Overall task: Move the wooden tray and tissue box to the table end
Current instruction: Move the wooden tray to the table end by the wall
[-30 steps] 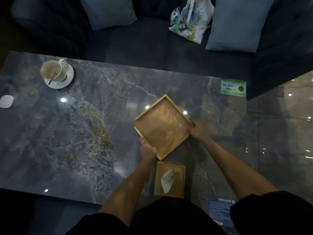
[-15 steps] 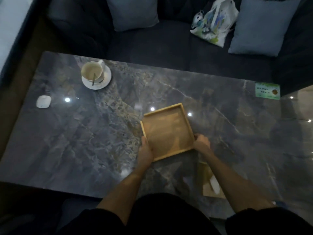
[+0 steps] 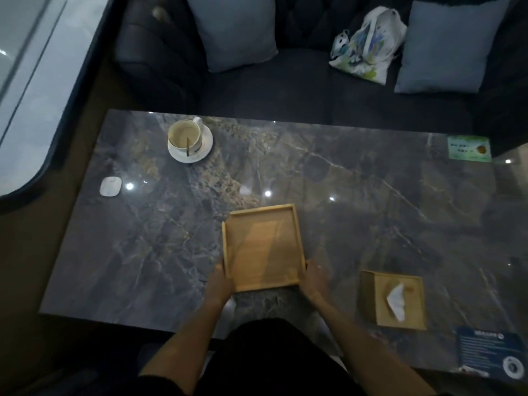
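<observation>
A: Where's the square, shallow, light-wood tray (image 3: pixel 263 248)?

B: Mid-table on the dark marble table (image 3: pixel 371 195), toward the near edge. The left hand (image 3: pixel 218 281) is clamped on its near-left corner, the right hand (image 3: pixel 313 274) on its near-right corner — fingers curled round the rim, nothing else held.

A: And the wooden tissue box with a white tissue poking out (image 3: pixel 395 300)?

B: Off to the right of the tray, well apart, nearer the right hand.

A: Anything different from a second ago?

B: The tray was turned like a diamond with the box just below it — now it's squared to the edge and further left, towards the white cup on its saucer (image 3: pixel 188 140). I'd guess that left end is the target.
</observation>
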Available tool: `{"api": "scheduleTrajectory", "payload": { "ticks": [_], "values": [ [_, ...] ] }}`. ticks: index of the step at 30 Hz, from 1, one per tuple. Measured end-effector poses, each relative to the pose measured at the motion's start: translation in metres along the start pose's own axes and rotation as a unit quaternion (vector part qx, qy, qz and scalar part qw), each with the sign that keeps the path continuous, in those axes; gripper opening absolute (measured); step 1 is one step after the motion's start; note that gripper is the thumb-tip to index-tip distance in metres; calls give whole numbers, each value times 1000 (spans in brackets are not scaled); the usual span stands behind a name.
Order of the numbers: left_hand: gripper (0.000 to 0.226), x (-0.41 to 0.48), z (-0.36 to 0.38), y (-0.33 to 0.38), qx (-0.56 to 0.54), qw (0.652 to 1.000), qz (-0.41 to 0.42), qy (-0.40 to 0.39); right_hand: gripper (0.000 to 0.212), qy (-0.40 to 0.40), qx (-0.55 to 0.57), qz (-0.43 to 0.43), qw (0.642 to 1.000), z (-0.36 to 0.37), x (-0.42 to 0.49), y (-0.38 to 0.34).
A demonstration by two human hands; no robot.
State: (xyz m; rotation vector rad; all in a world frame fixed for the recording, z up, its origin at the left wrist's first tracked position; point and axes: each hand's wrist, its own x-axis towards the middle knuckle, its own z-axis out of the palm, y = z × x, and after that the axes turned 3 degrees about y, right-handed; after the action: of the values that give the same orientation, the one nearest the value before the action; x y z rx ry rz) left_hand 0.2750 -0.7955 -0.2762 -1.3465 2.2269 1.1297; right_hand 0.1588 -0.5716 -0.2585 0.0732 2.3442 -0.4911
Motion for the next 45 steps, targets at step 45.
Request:
{"api": "scheduleTrajectory", "payload": {
  "ticks": [45],
  "values": [
    [34,167,-307,-322,-301,895,-320,78,74,-34,99,-69,992,296,-77,-369]
  ]
}}
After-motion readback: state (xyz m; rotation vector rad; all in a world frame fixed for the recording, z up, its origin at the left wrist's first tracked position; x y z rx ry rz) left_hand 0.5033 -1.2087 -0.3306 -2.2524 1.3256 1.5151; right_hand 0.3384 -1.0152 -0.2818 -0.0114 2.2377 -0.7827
